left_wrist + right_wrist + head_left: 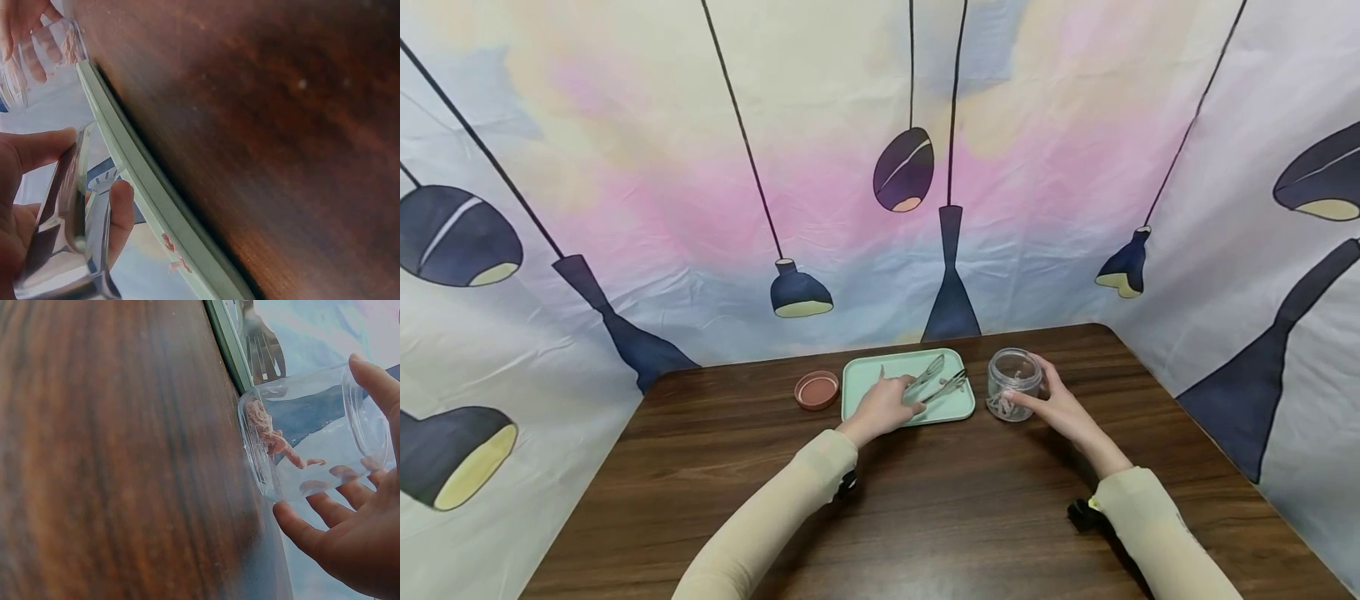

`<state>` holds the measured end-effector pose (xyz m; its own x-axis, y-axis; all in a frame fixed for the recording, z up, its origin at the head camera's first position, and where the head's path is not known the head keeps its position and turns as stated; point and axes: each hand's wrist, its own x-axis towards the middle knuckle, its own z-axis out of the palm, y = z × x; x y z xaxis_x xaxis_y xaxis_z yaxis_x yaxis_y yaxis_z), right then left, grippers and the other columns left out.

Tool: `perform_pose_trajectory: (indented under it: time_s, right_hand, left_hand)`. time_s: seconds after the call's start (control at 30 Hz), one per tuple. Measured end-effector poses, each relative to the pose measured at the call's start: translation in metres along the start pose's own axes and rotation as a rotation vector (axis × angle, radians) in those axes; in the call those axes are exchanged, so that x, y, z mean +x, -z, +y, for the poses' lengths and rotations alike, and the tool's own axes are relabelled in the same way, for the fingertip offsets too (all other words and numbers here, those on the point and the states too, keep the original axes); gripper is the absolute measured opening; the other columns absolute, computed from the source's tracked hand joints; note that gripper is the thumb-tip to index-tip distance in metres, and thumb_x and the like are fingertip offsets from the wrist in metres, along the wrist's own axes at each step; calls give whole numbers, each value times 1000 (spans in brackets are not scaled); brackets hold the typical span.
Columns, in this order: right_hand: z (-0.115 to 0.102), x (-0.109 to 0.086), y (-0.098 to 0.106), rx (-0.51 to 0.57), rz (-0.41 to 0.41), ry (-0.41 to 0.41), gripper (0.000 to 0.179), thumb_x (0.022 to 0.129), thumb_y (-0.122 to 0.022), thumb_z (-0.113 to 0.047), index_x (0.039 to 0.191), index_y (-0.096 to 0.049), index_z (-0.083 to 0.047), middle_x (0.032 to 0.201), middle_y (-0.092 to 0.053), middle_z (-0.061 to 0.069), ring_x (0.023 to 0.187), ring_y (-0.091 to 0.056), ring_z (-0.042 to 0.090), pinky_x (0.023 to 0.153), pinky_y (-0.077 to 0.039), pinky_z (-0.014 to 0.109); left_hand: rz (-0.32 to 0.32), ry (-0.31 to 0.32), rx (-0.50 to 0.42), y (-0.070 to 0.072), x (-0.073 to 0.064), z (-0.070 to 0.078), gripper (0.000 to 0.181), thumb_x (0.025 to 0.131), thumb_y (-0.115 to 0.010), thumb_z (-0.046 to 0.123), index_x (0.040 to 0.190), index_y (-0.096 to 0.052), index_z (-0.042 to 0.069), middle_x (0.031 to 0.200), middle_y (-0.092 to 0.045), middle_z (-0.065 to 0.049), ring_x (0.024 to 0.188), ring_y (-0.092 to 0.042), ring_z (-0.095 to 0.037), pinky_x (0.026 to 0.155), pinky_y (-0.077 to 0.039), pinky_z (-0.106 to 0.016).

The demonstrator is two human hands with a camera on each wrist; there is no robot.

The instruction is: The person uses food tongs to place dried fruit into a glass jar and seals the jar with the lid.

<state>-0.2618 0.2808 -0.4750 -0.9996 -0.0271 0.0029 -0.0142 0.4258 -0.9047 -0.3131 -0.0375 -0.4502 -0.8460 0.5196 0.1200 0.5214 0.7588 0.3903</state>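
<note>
My left hand [883,408] holds metal tongs [62,219] between thumb and fingers, above the pale green tray [861,375]. The tongs' two arms stand apart, with slotted ends pointing to the right over the tray. I can make out nothing between them. Small pinkish-brown pieces [175,253] lie on the tray. Right of it, my right hand [1063,408] curves its thumb and fingers round a clear jar [306,412] standing upright on the table, its mouth uncovered. Shrivelled pinkish strips [265,428] lie in the bottom of the jar, one leaning up its side.
A reddish-brown round lid [817,390] lies on the table just left of the tray. The dark wooden table [940,517] reaches back to a cloth backdrop [850,208] printed with hanging lamps.
</note>
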Motion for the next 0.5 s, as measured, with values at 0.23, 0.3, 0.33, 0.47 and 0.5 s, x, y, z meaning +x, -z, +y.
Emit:
perform_pose_trajectory:
  time_s: [0.23,0.3,0.33,0.47,0.5]
  right_hand:
    - [-2,1,1,1,1,-3,105,89,-74,-50,163,-6,-22,161,-21,25,148,-17,48,108,-27,68]
    - [-1,1,0,-2,-2,-6,105,89,-74,-51,163,-6,-21,161,-20,25,148,-18,48,108,-27,68]
    - [-1,1,0,-3,-4,-10,105,89,-74,-51,163,-6,-21,162,-20,25,148,-18,48,108,-27,68]
    - [-1,1,-1,-1,-8,-9,106,89,-74,-50,163,-5,-20,162,-19,25,148,-17,48,108,-27,69]
    - [-1,1,-1,1,-8,-8,106,89,-74,-50,163,-5,-20,162,-19,25,148,-17,48,108,-27,69]
  left_hand:
    - [-12,-21,29,0,-3,5,45,96,-70,27,133,-63,2,103,-75,-11,94,-72,-25,120,-9,-55]
    - [-21,-26,30,0,-5,6,43,97,-70,26,132,-64,4,88,-74,-7,86,-72,-23,120,-7,-56]
    - [-25,-29,30,0,-6,6,42,97,-69,25,132,-64,4,80,-72,-4,80,-71,-22,120,-7,-57]
    - [-15,-58,48,1,-8,9,36,97,-68,22,130,-66,7,62,-60,5,66,-65,-15,119,-7,-60]
    - [-9,-66,53,1,-8,9,34,97,-68,21,129,-66,7,61,-58,7,63,-64,-13,118,-8,-61]
